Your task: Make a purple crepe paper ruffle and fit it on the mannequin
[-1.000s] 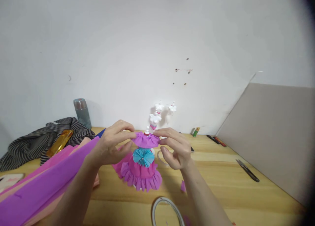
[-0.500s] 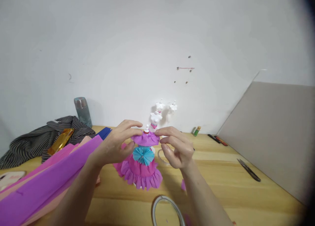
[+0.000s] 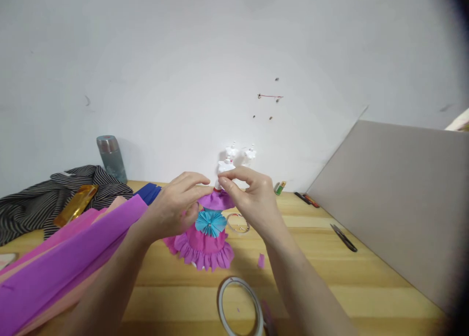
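In the middle of the wooden table [image 3: 330,287], the left hand [image 3: 176,210] and right hand [image 3: 253,199] both pinch the purple paper collar [image 3: 215,201] atop the small dress form [image 3: 204,244], fingers nearly closed. Crepe paper sheets [image 3: 66,262] crowd the left; bare wood runs right to the snips [image 3: 343,237].

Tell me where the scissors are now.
In the head view, the scissors lie on the table at the far right, beside the grey board, well right of the right hand on the paper dress.

The left hand [image 3: 172,211] and the right hand [image 3: 252,199] are both bare. The left forearm [image 3: 110,287] and the right forearm [image 3: 304,287] are bare also, uncovered down to the view's lower edge.
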`<state>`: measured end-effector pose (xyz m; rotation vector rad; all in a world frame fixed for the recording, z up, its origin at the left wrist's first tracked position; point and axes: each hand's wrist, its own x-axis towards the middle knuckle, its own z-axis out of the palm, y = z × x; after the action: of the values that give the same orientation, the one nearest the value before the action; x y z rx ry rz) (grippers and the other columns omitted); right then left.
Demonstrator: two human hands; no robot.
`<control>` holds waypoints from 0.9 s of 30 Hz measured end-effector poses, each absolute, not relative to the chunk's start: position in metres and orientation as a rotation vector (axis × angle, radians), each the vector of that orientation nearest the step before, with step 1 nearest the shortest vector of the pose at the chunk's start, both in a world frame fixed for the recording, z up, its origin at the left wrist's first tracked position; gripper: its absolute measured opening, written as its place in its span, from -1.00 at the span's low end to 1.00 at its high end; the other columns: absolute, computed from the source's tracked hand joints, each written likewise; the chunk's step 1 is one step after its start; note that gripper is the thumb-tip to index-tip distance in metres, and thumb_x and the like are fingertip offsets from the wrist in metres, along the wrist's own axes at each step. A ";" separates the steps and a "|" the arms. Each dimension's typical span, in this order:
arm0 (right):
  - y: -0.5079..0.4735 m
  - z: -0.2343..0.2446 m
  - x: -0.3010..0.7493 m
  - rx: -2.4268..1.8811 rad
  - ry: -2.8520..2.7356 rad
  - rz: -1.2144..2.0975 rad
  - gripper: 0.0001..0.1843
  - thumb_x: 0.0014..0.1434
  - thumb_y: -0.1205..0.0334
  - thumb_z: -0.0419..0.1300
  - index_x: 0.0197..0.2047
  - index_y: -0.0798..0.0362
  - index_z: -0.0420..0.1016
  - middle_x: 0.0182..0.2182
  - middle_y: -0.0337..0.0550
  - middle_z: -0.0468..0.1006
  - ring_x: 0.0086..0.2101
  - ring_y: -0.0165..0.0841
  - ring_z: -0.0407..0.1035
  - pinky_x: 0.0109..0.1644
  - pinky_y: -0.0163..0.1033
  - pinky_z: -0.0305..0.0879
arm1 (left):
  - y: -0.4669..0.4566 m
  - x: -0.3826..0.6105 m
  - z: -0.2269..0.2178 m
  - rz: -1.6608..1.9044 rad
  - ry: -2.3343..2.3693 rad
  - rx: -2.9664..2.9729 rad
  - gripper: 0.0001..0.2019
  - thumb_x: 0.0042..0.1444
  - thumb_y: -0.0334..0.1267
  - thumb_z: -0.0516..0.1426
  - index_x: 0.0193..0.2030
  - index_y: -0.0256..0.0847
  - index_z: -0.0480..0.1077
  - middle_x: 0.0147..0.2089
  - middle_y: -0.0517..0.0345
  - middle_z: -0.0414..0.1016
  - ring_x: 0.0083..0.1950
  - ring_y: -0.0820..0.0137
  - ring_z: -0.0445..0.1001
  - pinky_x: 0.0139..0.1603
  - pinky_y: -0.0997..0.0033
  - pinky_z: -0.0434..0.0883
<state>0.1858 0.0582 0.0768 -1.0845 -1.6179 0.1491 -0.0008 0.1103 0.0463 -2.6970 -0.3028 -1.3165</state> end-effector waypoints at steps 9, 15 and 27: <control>0.058 0.074 0.182 -1.176 -1.602 0.277 -0.88 0.12 0.25 0.24 -0.41 0.07 0.57 -0.48 -0.19 0.61 -0.42 -0.35 0.47 -0.30 -0.22 0.35 | 0.106 -0.004 0.050 -1.185 -0.364 -2.598 -0.64 -0.01 -0.67 0.02 -0.13 -0.33 0.46 -0.01 -0.16 0.47 0.09 0.13 0.40 0.05 0.05 0.46; 0.065 0.074 0.181 -1.154 -1.545 0.342 -0.86 0.10 0.27 0.22 -0.45 0.10 0.55 -0.53 -0.20 0.58 -0.48 -0.41 0.43 -0.39 -0.28 0.32 | 0.108 -0.005 0.050 -1.192 -0.410 -2.641 -0.63 0.14 -0.62 -0.04 -0.02 -0.35 0.47 0.06 -0.19 0.48 0.15 0.13 0.40 0.12 0.04 0.45; 0.086 0.072 0.192 -0.934 -1.590 0.636 -0.87 0.05 0.21 0.28 -0.36 0.08 0.62 -0.46 -0.17 0.62 -0.41 -0.37 0.47 -0.33 -0.26 0.37 | 0.098 -0.023 0.060 -2.265 -1.076 -2.696 -0.74 0.13 -0.36 0.15 -0.04 -0.27 0.53 -0.09 0.00 0.64 -0.04 0.26 0.59 0.08 0.23 0.53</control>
<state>0.1917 0.0859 0.0720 -0.9341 -1.5904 0.6357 -0.0230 0.0984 0.0598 -2.6957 -1.0764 -2.2650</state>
